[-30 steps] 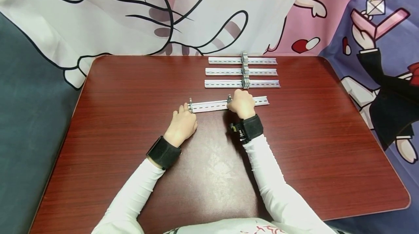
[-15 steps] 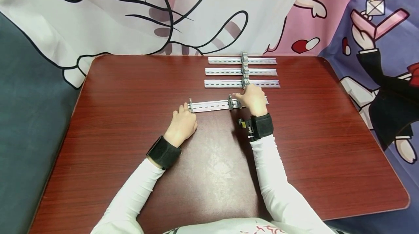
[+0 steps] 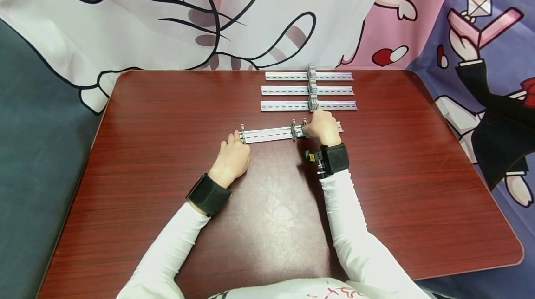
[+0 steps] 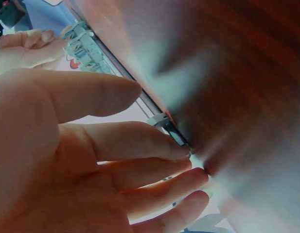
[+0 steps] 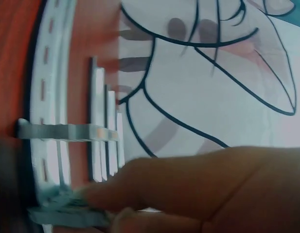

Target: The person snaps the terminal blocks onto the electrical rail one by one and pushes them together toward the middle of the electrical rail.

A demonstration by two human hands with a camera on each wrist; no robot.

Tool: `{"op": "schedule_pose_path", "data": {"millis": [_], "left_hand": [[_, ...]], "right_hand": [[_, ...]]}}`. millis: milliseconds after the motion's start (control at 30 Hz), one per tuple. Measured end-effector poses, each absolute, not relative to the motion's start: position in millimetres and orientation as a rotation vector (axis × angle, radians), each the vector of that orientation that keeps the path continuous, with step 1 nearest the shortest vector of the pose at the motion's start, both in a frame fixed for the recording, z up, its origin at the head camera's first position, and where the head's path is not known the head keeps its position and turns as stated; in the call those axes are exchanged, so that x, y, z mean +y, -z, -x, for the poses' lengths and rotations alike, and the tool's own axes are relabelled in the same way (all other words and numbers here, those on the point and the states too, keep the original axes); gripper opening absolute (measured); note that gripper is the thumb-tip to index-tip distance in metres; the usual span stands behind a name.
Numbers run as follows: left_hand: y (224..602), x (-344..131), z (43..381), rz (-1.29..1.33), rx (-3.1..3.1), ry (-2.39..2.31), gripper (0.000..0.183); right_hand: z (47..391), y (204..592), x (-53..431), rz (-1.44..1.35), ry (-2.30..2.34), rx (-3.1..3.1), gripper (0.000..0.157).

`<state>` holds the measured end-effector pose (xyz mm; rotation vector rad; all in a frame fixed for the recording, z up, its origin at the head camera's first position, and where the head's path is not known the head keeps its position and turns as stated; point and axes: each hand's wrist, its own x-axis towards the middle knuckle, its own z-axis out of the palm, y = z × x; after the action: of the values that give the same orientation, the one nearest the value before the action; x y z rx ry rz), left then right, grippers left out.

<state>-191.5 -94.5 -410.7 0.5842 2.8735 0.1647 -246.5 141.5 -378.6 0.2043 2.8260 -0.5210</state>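
Observation:
A slotted silver DIN rail (image 3: 267, 135) lies slightly slanted on the table, with small grey clips across it. My left hand (image 3: 232, 159) rests at its left end, fingertips touching near the end clip (image 3: 243, 133). In the left wrist view those fingers (image 4: 140, 141) look nearly straight, the thumb apart from them. My right hand (image 3: 322, 127) pinches a grey clip (image 5: 67, 216) on the right part of the rail, partly hidden by the fingers. Just left of it, another grey clip (image 3: 294, 129) stands across the rail, untouched.
Behind the worked rail lie three parallel rails, the nearest rail (image 3: 284, 106) close to my right hand. Each carries a cluster of grey clips (image 3: 313, 103). A printed curtain (image 3: 259, 16) hangs along the back edge of the brown table (image 3: 167, 104).
My right hand has moved right along the rail, off the middle clip, which now shows fully. Its thumb has closed in on the clip farther right. The left hand stays put.

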Motion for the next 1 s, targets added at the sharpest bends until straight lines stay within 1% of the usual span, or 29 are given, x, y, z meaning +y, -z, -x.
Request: {"op": "schedule_pose_path", "data": {"millis": [100,333,533,733,933,1000], "left_hand": [[409,-95,193,-0.577,2.820,-0.180,0.029],[408,-95,198,-0.527,2.701,-0.206,0.031],[409,-95,199,-0.513,2.673,-0.225,0.027],[409,-95,198,-0.501,2.669,-0.225,0.030],[409,-95,199,-0.493,2.678,-0.219,0.032],[410,-95,198,-0.492,2.682,-0.214,0.030]], "right_hand": [[248,382,139,-0.202,0.525,2.834,0.026],[248,384,134,-0.171,0.572,2.827,0.028],[248,385,133,-0.159,0.569,2.791,0.023],[248,382,132,-0.131,0.569,2.758,0.022],[243,371,129,-0.142,0.593,2.798,0.038],[240,367,122,-0.157,0.602,2.872,0.039]]}}
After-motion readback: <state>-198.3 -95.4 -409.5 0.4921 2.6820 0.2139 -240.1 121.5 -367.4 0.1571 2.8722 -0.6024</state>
